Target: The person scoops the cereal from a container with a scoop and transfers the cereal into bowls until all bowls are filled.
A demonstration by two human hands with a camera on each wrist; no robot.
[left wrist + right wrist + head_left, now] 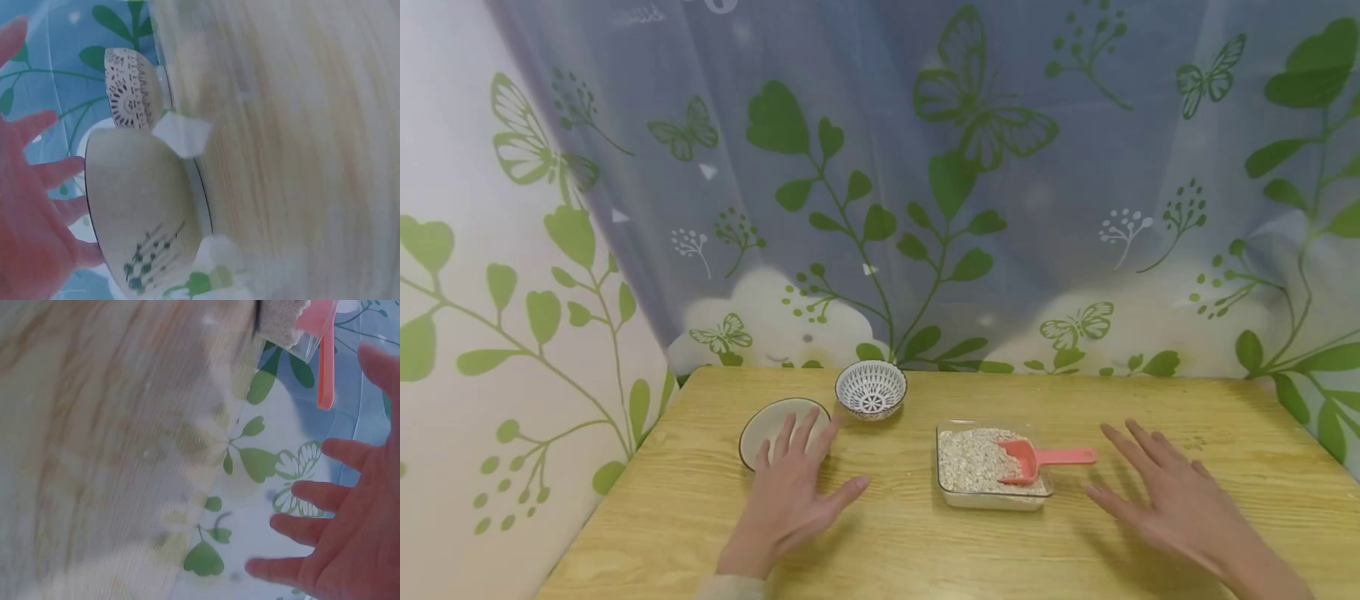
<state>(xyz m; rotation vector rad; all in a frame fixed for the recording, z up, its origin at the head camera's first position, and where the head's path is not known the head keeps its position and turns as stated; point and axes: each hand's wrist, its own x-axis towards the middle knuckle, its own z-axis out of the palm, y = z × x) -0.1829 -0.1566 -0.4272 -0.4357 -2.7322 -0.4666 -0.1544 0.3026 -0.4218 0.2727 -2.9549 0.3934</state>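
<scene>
My left hand (797,487) lies flat on the wooden table (895,550) with fingers spread, its fingertips at the near rim of a cream bowl (772,421). That cream bowl (140,206) fills the left wrist view, beside my left hand (31,206). A white patterned bowl (871,389) stands just behind it. My right hand (1172,496) hovers open, fingers spread, right of a clear tray of oats (981,467). A pink scoop (1037,458) lies in the oats, handle pointing at my right hand. The right wrist view shows the scoop handle (325,369) beyond my spread fingers (325,494).
A leaf-and-butterfly curtain (940,183) hangs right behind the table's far edge. A wall with the same pattern (490,333) closes the left side. Bare tabletop lies between my hands and toward the near edge.
</scene>
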